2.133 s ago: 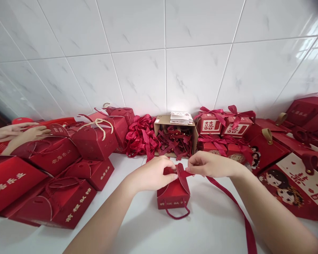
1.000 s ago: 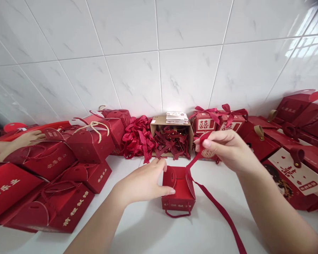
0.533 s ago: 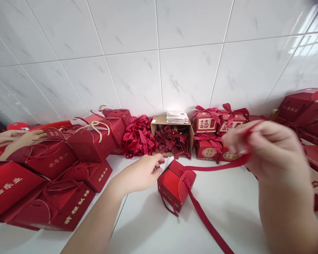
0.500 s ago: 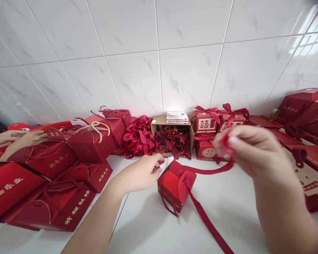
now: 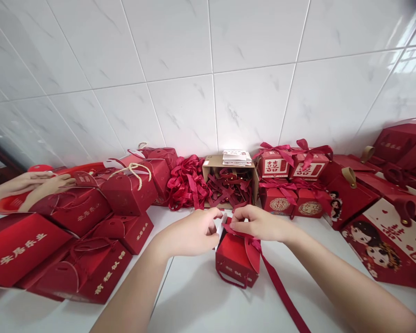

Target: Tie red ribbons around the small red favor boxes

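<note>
A small red gift box [image 5: 236,260] stands on the white table before me, its top flaps folded up and a cord handle hanging on its front. A dark red ribbon [image 5: 281,292] runs from the flaps down across the table toward me. My left hand [image 5: 196,233] is closed at the box's left side, fingers pinching the white-backed flap [image 5: 220,228]. Over the top of the box, my right hand [image 5: 263,224] pinches the ribbon close to that same flap. The ribbon's tip is hidden under the fingers.
Finished-looking red boxes [image 5: 86,273] crowd the left, where another person's hands [image 5: 38,182] work. Along the wall lie a ribbon heap [image 5: 189,182] and a cardboard box [image 5: 213,161] of dark red straps. Bow-tied boxes [image 5: 275,167] and larger printed boxes [image 5: 384,245] stand right.
My right hand has come down and left from the raised position, bringing the ribbon end to the box's left flap. My left hand stays at that flap. The view has shifted slightly.
</note>
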A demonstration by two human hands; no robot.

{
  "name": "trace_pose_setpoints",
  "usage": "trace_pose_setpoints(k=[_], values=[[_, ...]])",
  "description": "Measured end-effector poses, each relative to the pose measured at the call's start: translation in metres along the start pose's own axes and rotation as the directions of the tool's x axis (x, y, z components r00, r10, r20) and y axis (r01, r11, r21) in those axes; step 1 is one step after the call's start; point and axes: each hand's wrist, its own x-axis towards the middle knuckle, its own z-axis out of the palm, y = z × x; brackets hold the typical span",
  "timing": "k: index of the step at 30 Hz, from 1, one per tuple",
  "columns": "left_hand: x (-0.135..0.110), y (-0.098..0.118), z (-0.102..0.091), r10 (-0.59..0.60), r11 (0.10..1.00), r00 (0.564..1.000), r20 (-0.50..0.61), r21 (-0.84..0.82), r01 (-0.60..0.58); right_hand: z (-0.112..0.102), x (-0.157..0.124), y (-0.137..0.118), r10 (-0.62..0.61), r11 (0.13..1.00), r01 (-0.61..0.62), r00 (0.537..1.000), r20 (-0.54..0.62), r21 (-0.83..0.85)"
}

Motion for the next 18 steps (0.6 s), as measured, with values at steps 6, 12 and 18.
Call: trace_pose_setpoints(k=[6, 12, 18], values=[[-0.008, 0.003, 0.005, -0.01, 1.0, 1.0, 0.029, 0.008, 0.009, 0.002, -0.001, -0.003, -0.057, 0.998, 0.058, 0.998, 0.037, -0.02], [-0.001, 0.004, 0.0, -0.015, 1.0, 1.0, 0.024, 0.022, 0.015, 0.003, 0.0, 0.001, -0.193, 0.977, 0.193, 0.981, 0.01, -0.092], [0.013, 0.003, 0.001, -0.08, 0.997, 0.995, 0.051, 0.001, 0.08, 0.006, -0.006, 0.0, -0.306, 0.948, 0.293, 0.946, -0.108, -0.123]])
